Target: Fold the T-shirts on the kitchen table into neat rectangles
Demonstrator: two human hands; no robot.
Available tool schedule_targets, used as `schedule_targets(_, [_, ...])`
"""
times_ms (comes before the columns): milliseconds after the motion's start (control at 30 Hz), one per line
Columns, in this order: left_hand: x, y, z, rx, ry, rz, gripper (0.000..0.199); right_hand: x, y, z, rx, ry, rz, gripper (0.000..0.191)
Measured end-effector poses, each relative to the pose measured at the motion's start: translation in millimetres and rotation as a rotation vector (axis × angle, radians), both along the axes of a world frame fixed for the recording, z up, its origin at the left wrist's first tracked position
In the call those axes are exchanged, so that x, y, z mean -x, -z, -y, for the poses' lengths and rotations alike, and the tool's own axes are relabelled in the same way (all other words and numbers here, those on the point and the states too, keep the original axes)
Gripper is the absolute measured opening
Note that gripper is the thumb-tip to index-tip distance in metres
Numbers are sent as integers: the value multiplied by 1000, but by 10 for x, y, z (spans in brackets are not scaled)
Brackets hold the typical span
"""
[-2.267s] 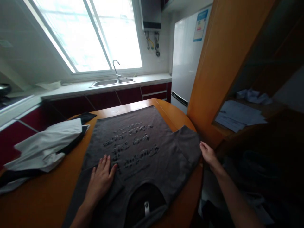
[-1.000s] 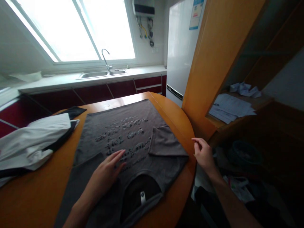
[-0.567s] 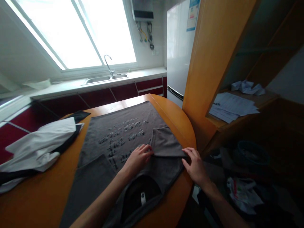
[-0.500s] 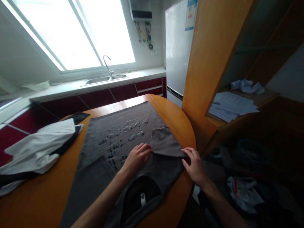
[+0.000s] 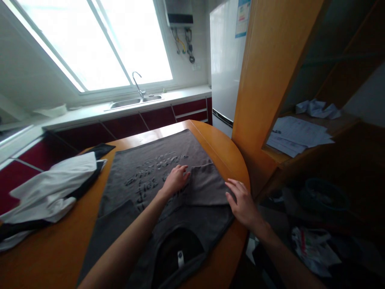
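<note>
A dark grey T-shirt (image 5: 192, 218) with raised lettering lies spread on the orange wooden table (image 5: 222, 150), its neck opening and white label toward me. Both sleeves are folded inward over the body. My left hand (image 5: 176, 179) rests at the inner edge of the right-side folded sleeve (image 5: 207, 184), fingers somewhat apart and holding nothing. At that sleeve's outer edge, my right hand (image 5: 240, 200) has its fingers spread, touching or just beside the cloth.
White and black clothes (image 5: 60, 180) lie in a heap on the table's left. Behind are a counter with a sink (image 5: 126, 103) and a fridge (image 5: 225, 60). Papers (image 5: 300, 134) lie on a shelf at right, with bags below.
My left hand has moved up, away from the sleeve's lower edge, and let go of it. My right hand has released the sleeve's corner and shifted slightly up. The sleeve now lies flatter.
</note>
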State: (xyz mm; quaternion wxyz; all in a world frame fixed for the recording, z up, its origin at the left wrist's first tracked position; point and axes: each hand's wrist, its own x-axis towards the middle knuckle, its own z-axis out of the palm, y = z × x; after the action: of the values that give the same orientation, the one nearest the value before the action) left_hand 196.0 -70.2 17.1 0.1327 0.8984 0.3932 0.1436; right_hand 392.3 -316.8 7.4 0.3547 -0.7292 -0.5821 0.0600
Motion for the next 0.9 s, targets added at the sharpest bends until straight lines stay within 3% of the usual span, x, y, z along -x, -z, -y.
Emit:
schedule_targets(133, [-261, 138, -157, 96, -103, 62, 20, -68, -93, -451, 111, -28, 79, 49])
schedule_targets(267, [-375, 170, -185, 114, -175, 139, 8, -97, -125, -907, 248, -75, 170, 56])
schedule_targets(400, [-362, 150, -127, 130, -195, 195, 13, -85, -43, -1198, 339, -173, 259, 61])
schedule_targets(500, [-268, 86, -49, 38, -191, 207, 24, -104, 58, -1270, 429, -227, 287, 66])
schedule_targets(700, [282, -185, 155, -87, -162, 167, 27, -154, 16, -1285, 333, -101, 299, 69])
schedule_targets(800, [728, -293, 281, -86, -187, 145, 30, -46, 5, -1336, 306, -133, 331, 67])
schedule_targets(900, [1266, -319, 411, -69, -245, 138, 36, 95, 110, -1366, 340, -204, 393, 67])
